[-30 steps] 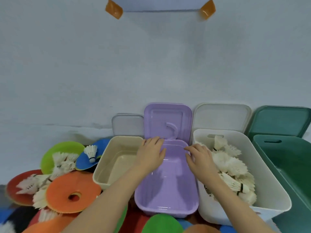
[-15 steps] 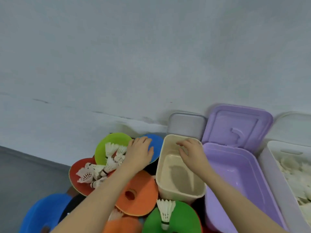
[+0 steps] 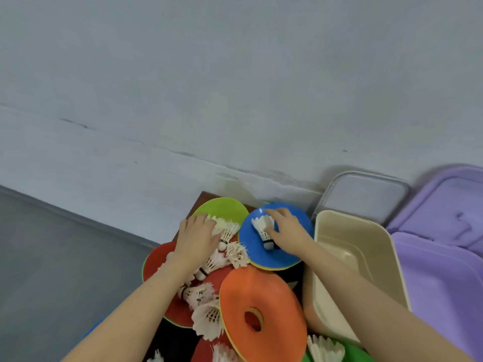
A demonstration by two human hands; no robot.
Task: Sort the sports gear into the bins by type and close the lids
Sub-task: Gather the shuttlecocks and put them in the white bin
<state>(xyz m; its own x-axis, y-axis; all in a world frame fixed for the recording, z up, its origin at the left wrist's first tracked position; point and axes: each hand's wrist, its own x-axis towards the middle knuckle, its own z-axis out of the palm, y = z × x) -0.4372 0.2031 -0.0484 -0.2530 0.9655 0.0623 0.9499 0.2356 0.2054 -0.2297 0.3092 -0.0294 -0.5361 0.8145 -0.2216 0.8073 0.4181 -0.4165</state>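
Coloured flat discs and white shuttlecocks lie piled at the lower middle. My right hand (image 3: 286,231) pinches a shuttlecock (image 3: 261,226) lying on the blue disc (image 3: 287,258). My left hand (image 3: 196,239) lies on a cluster of shuttlecocks (image 3: 226,228) across the green disc (image 3: 224,207) and the red disc (image 3: 156,262), its fingers curled over the feathers of one. More shuttlecocks (image 3: 206,317) lie beside the orange disc (image 3: 274,296), which has a hole in its middle. The beige bin (image 3: 352,223) stands open right of my right hand.
A purple bin (image 3: 431,283) stands at the right edge with its purple lid (image 3: 449,205) leaning on the wall behind. A grey lid (image 3: 366,199) leans behind the beige bin. The wall runs close behind the pile; grey floor lies to the left.
Both hands left the purple bin and moved left to the pile. My right hand came off the beige bin's rim onto the shuttlecock on the blue disc. The view swung left.
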